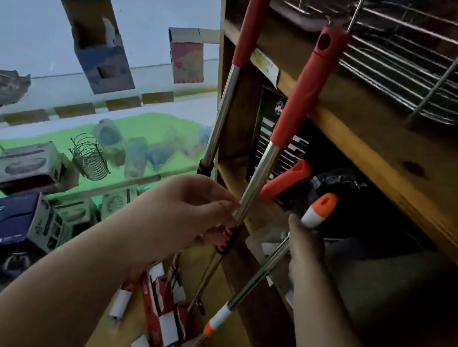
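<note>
**Figure: 2 steel poles held before a wooden shelf (379, 145).** The left hand (183, 217) pinches the red-handled pole (300, 94) on its shaft, just above the black-and-red collar. The grip is clamped, and the red handle rises well above the fingers. The right hand (305, 248) curls round the orange-tipped pole (255, 276) just below its cap. Advice: move 1 pole at a time and keep both near upright, since their lower ends converge and a 3rd pole (229, 97) leans just beside.
</note>
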### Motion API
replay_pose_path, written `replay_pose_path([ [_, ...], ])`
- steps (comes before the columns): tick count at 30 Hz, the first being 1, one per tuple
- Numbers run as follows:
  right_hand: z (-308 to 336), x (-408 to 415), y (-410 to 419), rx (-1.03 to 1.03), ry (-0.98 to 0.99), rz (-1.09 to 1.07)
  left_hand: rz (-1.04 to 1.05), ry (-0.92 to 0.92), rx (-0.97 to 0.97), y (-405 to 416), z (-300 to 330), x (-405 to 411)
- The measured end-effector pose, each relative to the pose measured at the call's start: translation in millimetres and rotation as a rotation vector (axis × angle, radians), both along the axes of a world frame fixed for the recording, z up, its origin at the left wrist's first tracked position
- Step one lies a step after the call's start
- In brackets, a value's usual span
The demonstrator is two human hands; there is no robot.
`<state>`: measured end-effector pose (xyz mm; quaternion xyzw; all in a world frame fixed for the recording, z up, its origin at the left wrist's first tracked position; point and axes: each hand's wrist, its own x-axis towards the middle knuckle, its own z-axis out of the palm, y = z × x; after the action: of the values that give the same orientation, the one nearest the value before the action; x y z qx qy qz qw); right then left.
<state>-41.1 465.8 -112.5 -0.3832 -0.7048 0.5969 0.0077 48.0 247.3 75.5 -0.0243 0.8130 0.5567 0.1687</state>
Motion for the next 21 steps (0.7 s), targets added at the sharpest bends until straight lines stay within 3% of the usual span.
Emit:
replay_pose_path([
  [4, -0.4, 42.2, -30.2, -0.127, 0.123, 0.089, -0.027, 0.007, -0.033, 4.7, 0.6, 3.7],
  [7, 12.6, 76.2, -52.9, 0.003, 0.256, 0.196, -0.078, 0.109, -0.131, 7.2, 0.2, 10.5],
  [10, 35.8, 115.5, -73.9, 0.085, 0.36, 0.158, -0.216, 0.216, -0.178, 2.3, 2.3, 26.7],
  [16, 113.6, 194.6, -114.7, 0.214, 0.631, 0.12, -0.461, 0.35, -0.066, -4.7, 11.2, 80.2],
  [21, 162.2, 277.0, -138.6, 0.375, 0.56, 0.05, -0.63, 0.419, 0.084, -15.4, 29.3, 136.3],
])
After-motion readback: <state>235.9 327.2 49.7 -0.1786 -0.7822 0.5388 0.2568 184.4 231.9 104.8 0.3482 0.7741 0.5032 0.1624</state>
